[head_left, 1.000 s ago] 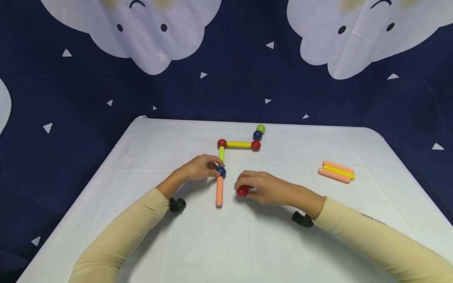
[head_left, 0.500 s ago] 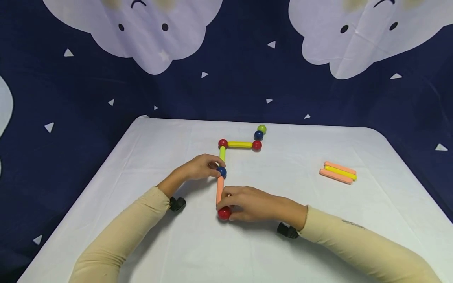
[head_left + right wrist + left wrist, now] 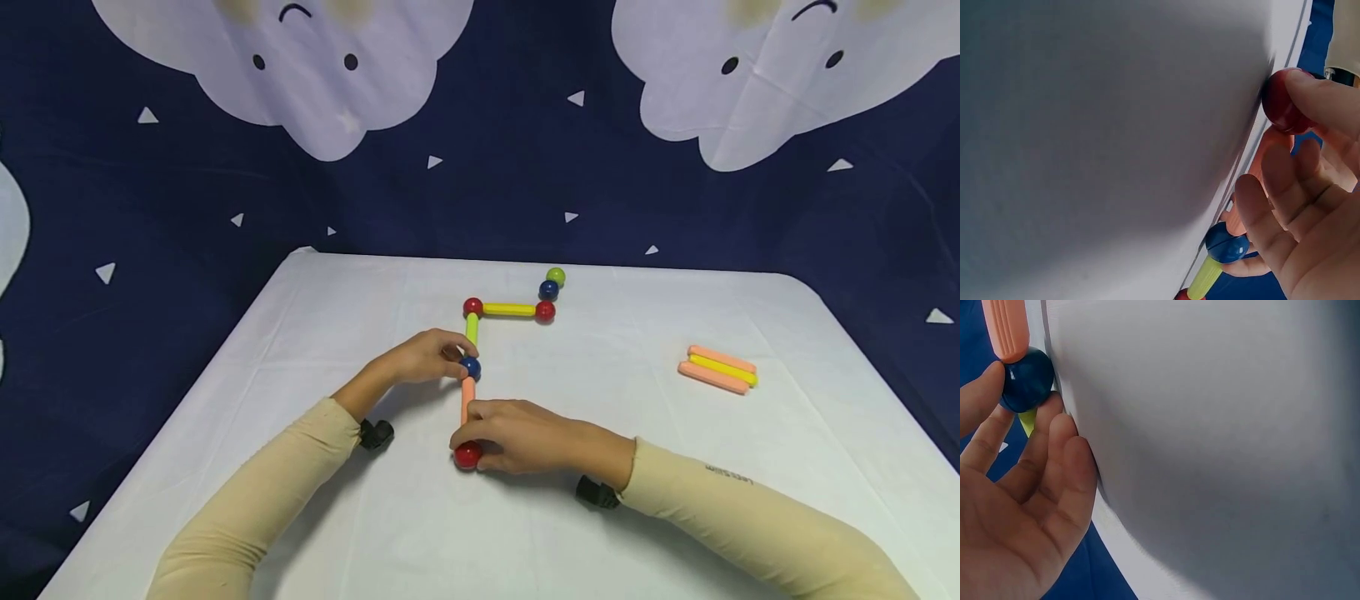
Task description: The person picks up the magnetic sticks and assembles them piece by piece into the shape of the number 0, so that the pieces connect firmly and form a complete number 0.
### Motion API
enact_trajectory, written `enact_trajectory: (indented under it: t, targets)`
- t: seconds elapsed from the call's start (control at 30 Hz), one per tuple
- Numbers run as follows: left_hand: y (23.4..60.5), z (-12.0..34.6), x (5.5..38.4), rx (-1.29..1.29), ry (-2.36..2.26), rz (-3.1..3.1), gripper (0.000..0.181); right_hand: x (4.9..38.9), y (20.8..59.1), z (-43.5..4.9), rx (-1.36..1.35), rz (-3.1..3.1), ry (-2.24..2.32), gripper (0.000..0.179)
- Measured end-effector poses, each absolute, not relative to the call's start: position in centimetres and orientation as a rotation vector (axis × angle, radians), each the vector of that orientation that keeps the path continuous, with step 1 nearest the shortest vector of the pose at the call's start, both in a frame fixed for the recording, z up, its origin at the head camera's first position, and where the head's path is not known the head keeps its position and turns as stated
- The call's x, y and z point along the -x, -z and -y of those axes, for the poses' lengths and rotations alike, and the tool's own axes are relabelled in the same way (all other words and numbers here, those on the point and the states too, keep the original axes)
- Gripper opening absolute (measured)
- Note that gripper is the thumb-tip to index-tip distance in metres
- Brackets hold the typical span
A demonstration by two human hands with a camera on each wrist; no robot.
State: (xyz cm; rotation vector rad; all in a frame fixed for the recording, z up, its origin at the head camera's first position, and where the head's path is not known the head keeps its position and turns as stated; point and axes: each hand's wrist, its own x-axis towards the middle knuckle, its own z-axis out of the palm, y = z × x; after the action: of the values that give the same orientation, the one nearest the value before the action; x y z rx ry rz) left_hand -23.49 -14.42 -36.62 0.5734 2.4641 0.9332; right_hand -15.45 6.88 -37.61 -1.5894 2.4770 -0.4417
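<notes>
On the white table my left hand point(image 3: 426, 357) pinches a blue ball point(image 3: 1030, 380) between thumb and fingers. From that ball a salmon stick point(image 3: 468, 398) runs toward me, and a lime stick point(image 3: 472, 327) runs away to a red ball point(image 3: 473, 308). My right hand point(image 3: 528, 437) grips another red ball point(image 3: 1286, 103) at the near end of the salmon stick. In the right wrist view the stick's end appears to meet this ball, though fingers partly cover it. A yellow stick point(image 3: 508, 309) links the far red ball to a further red ball point(image 3: 545, 312).
Behind the right-hand far red ball sit a dark blue ball point(image 3: 549, 290) and a green ball point(image 3: 556, 277). To the right, two salmon sticks point(image 3: 712, 377) flank a yellow stick point(image 3: 723, 370). A dark blue cloud-printed cloth point(image 3: 510, 200) hangs behind the table point(image 3: 615, 533).
My right hand has carried the red ball left and toward me, to the near end of the salmon stick. The left hand has stayed on the blue ball.
</notes>
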Motion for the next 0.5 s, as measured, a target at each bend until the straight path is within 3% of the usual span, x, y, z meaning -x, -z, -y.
enact_trajectory:
  t: [0.5]
  targets:
    - [36.98,14.38,23.6,-0.582,-0.928,-2.48,0.031,15.46,37.78,-6.7,1.589,-2.477,0.445,0.031]
